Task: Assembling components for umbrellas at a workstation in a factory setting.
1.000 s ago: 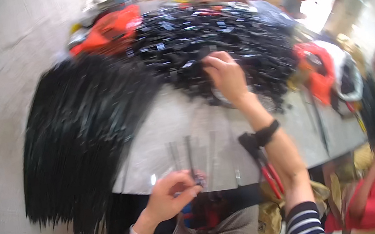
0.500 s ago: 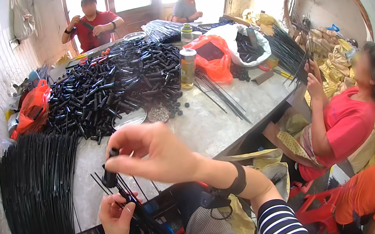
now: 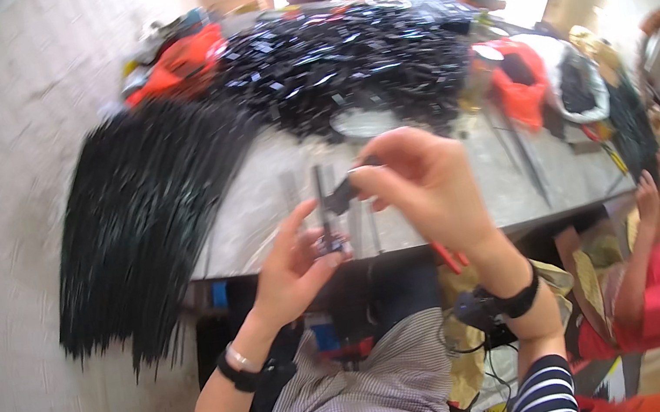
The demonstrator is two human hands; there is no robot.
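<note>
Head cam, left hand (image 3: 293, 270) pinching thin black rod (image 3: 321, 207), right hand (image 3: 423, 181) pinching small black plastic clip (image 3: 340, 196)

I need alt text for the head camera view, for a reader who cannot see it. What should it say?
Seen from above, a person's left hand pinches a thin black rod while the right hand brings a small black piece to it, over the edge of a grey table. On the table lie a bundle of long black rods and a heap of small black parts; other people sit around it.
</note>
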